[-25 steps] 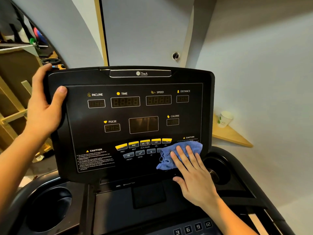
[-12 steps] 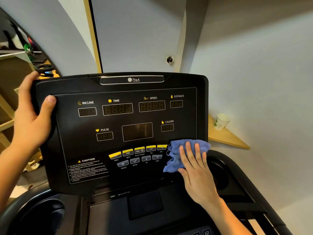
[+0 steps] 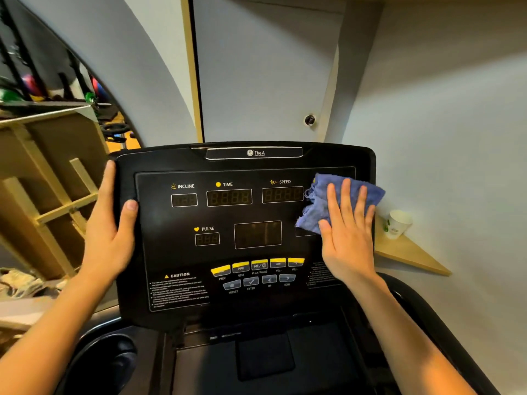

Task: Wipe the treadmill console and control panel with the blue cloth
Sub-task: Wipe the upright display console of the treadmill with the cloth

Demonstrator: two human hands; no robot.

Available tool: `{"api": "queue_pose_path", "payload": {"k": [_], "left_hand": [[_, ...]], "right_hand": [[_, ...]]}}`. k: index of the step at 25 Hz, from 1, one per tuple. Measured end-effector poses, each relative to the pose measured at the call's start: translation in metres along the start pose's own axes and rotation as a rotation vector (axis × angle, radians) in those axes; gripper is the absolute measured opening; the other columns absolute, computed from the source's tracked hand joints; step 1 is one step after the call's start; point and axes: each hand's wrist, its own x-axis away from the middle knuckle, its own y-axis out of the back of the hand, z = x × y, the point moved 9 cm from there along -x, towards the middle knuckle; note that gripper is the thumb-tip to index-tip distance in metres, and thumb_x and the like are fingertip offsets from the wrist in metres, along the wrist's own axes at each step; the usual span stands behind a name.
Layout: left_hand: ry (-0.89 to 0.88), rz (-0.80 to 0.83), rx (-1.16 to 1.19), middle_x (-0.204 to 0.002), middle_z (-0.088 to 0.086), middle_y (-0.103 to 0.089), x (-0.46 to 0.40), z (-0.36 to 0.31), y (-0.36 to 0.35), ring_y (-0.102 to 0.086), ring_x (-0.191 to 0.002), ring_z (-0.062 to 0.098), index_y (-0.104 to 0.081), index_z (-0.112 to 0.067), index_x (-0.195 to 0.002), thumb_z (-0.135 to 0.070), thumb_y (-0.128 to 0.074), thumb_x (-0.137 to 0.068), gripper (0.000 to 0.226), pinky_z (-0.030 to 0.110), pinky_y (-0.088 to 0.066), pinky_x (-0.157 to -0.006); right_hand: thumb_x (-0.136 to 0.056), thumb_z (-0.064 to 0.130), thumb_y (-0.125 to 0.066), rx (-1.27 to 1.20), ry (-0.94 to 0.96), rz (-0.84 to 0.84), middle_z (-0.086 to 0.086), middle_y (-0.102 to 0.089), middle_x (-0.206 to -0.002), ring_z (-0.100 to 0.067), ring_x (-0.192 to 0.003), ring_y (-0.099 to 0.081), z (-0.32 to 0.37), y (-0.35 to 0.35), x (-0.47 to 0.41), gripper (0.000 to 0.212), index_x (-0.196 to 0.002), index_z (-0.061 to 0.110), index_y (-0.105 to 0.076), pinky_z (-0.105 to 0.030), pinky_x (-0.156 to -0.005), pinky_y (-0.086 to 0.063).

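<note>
Cloth [image 3: 340, 199] now sits at console [image 3: 159, 252] upper-right corner, up from the button row [image 3: 258, 267] a sec ago, flat-fingered right hand [image 3: 346, 238] pressing it while left hand [image 3: 109, 232] grips the left edge; right-side pass looks near done, displays left.

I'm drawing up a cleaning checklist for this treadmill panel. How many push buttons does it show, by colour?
Yellow rectangular plastic buttons, upper row: 5
Grey rectangular plastic buttons, lower row: 4
Total: 9
</note>
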Motion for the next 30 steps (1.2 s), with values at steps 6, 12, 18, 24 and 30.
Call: {"api": "queue_pose_path", "payload": {"k": [6,12,18,24,30], "left_hand": [[0.056,-0.002,0.012,-0.151,-0.021,-0.026,0.028,0.013,-0.003,-0.031,-0.13,-0.007,-0.011,-0.033,-0.158,-0.04,-0.035,-0.1,0.063,-0.003,-0.022,-0.1],[0.08,-0.007,0.021,-0.158,-0.012,-0.03,0.033,0.015,-0.004,-0.037,-0.137,0.009,-0.009,-0.049,-0.153,-0.056,-0.031,-0.097,0.061,0.028,-0.031,-0.108],[0.079,-0.01,0.017,-0.159,-0.008,-0.031,0.032,0.015,-0.005,-0.036,-0.136,0.004,-0.01,-0.045,-0.155,-0.058,-0.031,-0.097,0.064,0.03,-0.032,-0.109],[0.067,-0.003,0.037,-0.159,-0.009,-0.032,0.032,0.018,-0.004,-0.042,-0.138,0.012,-0.009,-0.039,-0.158,-0.048,-0.034,-0.1,0.064,0.035,-0.038,-0.109],[0.065,-0.012,0.029,-0.164,-0.007,-0.026,0.029,0.024,-0.003,-0.036,-0.146,0.018,-0.01,-0.04,-0.157,-0.048,-0.034,-0.1,0.062,0.052,-0.036,-0.114]], "right_hand": [[-0.102,0.04,-0.024,0.022,0.012,-0.074,-0.009,0.003,-0.171,-0.039,-0.155,0.011,0.031,0.023,-0.057,0.067,-0.163,0.024,-0.001,-0.062,-0.124,-0.001],[-0.105,0.047,-0.018,-0.006,0.086,-0.083,-0.003,0.003,-0.172,-0.038,-0.156,0.012,0.083,0.029,-0.074,0.063,-0.163,0.027,-0.001,-0.062,-0.124,-0.001],[-0.106,0.05,-0.016,-0.025,0.149,-0.083,-0.004,-0.001,-0.172,-0.041,-0.155,0.009,0.151,0.022,-0.063,0.063,-0.163,0.025,-0.005,-0.062,-0.123,-0.004],[-0.107,0.051,-0.023,-0.046,0.216,-0.062,-0.005,0.005,-0.172,-0.042,-0.154,0.013,0.217,0.013,-0.054,0.066,-0.163,0.025,-0.002,-0.062,-0.122,-0.001],[-0.107,0.05,-0.025,-0.071,0.273,-0.014,-0.005,0.011,-0.171,-0.041,-0.154,0.018,0.272,0.005,-0.042,0.067,-0.163,0.025,0.002,-0.062,-0.122,-0.002]]}}
